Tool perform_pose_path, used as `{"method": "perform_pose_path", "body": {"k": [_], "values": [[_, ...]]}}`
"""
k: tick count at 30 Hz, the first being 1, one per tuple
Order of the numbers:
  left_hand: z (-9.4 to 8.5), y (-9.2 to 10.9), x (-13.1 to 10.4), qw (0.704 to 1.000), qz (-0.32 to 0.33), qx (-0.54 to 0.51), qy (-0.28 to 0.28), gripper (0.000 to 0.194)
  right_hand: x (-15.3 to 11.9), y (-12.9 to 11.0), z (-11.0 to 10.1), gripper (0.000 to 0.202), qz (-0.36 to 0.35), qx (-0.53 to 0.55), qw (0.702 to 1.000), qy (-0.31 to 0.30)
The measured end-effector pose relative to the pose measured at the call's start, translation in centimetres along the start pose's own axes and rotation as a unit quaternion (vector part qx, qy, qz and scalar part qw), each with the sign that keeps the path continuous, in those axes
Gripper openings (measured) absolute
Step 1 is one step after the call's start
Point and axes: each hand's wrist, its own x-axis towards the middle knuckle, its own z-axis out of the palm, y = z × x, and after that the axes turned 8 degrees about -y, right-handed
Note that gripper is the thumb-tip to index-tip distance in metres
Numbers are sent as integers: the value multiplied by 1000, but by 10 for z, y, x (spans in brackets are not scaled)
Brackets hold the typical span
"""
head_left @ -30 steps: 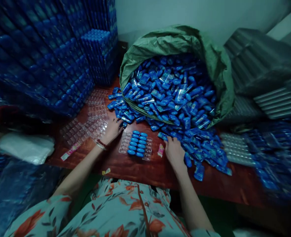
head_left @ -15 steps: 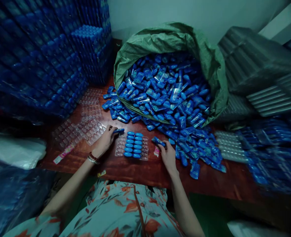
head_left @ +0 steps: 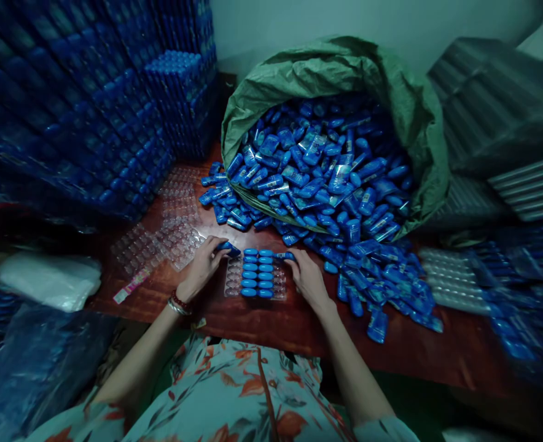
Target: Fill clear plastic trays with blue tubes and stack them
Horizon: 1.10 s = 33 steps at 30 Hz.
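Observation:
A clear plastic tray (head_left: 233, 277) lies on the brown table, with two columns of bright blue capsule-shaped pieces (head_left: 257, 268) in its middle. At its upper left corner my left hand (head_left: 207, 261) pinches a blue packaged piece (head_left: 228, 248). My right hand (head_left: 304, 273) is closed on another blue packaged piece (head_left: 284, 256) at the tray's upper right edge. Both pieces are above the tray's outer columns, beside the blue rows. Whether they touch the tray is hard to tell.
Behind lies an open green sack (head_left: 432, 141) spilling blue pieces (head_left: 308, 184) onto the table (head_left: 281, 319). Clear trays (head_left: 177, 202) are spread at left, near tall stacks of filled trays (head_left: 91, 104). Grey tray stacks (head_left: 492, 104) stand at right.
My right hand has moved left with its blue piece, from beside the tray to its upper right edge. My left hand's piece now tilts down toward the tray. The view has shifted slightly.

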Motion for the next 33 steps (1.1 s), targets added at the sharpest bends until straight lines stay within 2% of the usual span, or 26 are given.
{"method": "perform_pose_path", "body": {"k": [6, 8, 11, 13, 16, 18, 20, 22, 24, 27, 30, 33], "values": [[4, -8, 5, 999, 3, 2, -40, 17, -3, 1, -1, 34, -2, 19, 1000, 13], [3, -10, 7, 999, -30, -11, -19, 21, -3, 0, -2, 37, 15, 51, 998, 25], [2, -15, 7, 993, -97, -64, 25, 33, -4, 0, -1, 40, 84, 112, 989, 37], [1, -20, 5, 985, -131, -109, 28, 37, -6, 4, 2, 39, 144, 185, 972, 33], [1, -27, -1, 974, -166, -153, 1, 40, -15, 12, 7, 45, 212, 333, 919, 7], [1, -30, -4, 970, -183, -158, -14, 43, -22, 16, 9, 53, 217, 402, 889, -19], [1, -31, -6, 972, -184, -144, -18, 43, -29, 19, 9, 60, 201, 426, 882, -31], [1, -28, -6, 980, -160, -114, -15, 39, -32, 19, 8, 55, 196, 404, 893, -17], [-1, -23, -5, 990, -120, -77, -18, 34, -30, 17, 5, 43, 179, 335, 925, 20], [-3, -15, -1, 998, -58, -22, -32, 30, -20, 8, 0, 30, 94, 187, 977, 45], [-4, -8, 0, 999, -8, 21, -48, 28, -6, -4, -8, 23, 37, 43, 998, -29], [-3, -6, 0, 993, 26, 65, -95, 26, 3, -14, -14, 20, 37, -78, 990, -108]]}}
